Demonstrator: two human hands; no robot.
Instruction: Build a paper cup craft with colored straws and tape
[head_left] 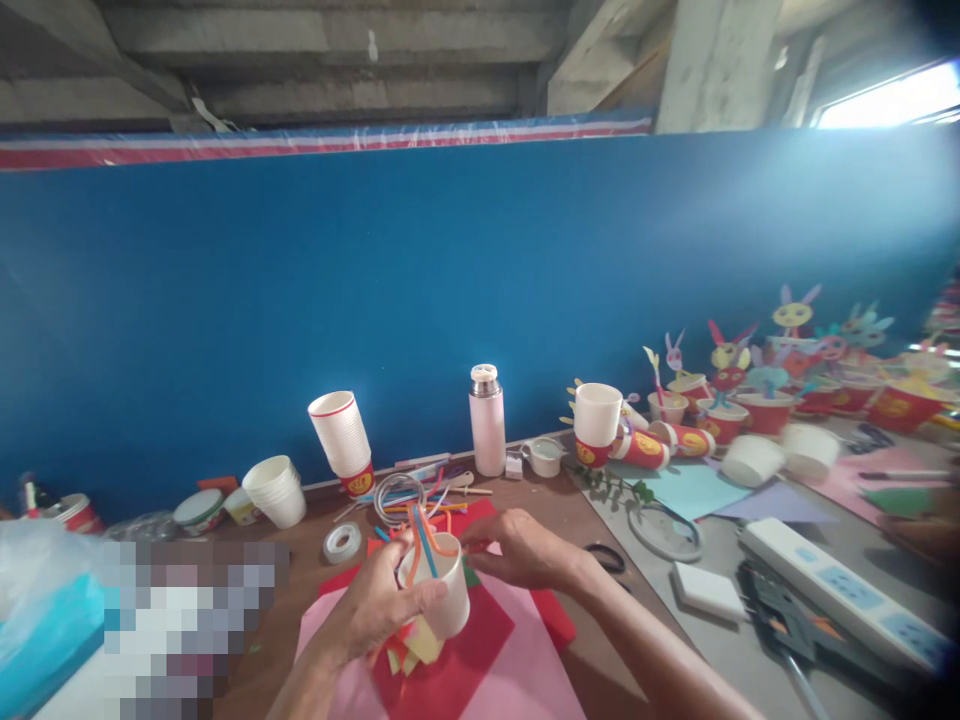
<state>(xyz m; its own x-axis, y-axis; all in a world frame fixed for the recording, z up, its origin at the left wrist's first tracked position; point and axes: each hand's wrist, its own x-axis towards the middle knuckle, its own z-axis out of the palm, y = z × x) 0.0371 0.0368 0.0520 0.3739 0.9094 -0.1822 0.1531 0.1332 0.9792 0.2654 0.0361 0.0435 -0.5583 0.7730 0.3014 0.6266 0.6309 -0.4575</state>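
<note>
Your left hand [386,592] grips a white cup [453,602], orange and blue strips [425,540] standing in it, over red paper [484,640] on the table [296,560]. Right hand [519,550] near cup, fingertips hidden; can't tell its hold.

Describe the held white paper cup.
Below the blue wall, a pink paper sheet lies on the brown table. Over it, the left hand holds the white paper cup. Unlike the stacked white cups, it has orange and blue strips at its mouth.
</note>
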